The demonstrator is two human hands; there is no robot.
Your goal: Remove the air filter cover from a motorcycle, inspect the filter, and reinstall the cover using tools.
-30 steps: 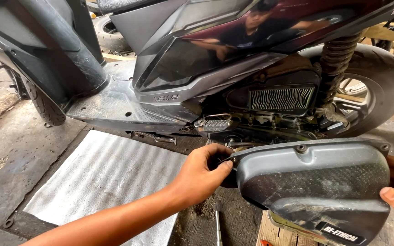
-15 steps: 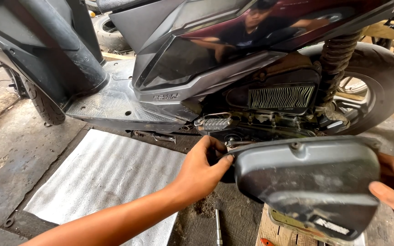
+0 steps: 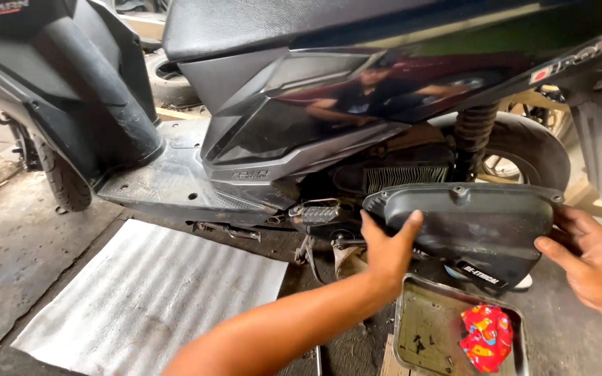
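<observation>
Nearest, just below and between the two hands, a shallow metal tray [image 3: 407, 333] sits on the floor with a crumpled red patterned cloth [image 3: 485, 336] in its right half and a few small dark bits, too small to tell apart, on its bare left half.

The left hand [image 3: 387, 248] comes up from the lower middle and grips the front, narrower end of a dark grey engine side cover [image 3: 479, 223], thumb on the outer face and fingers wrapped round the edge. The right hand [image 3: 589, 261] holds the cover's rear end, fingers spread along its edge and thumb lower down. So both hands are closed on the cover, which lies lengthwise between them, tilted so that its top rim leans toward the scooter [image 3: 294, 132]. Whether it touches the engine behind it cannot be told.

To the left of the left hand, a pale corrugated sheet [image 3: 148, 292] lies flat on the concrete floor [image 3: 8, 244].

Just beyond the left hand a folded footpeg [image 3: 318, 211] sticks out of the scooter's frame, and a ribbed grille shows above the cover. Beyond the right hand stand the coiled rear shock [image 3: 472, 136] and the rear tyre [image 3: 534, 150]. Farther up, glossy dark body panels reflect a person. Far left of both hands the footboard [image 3: 168, 181] runs to the front tyre [image 3: 60, 184].
</observation>
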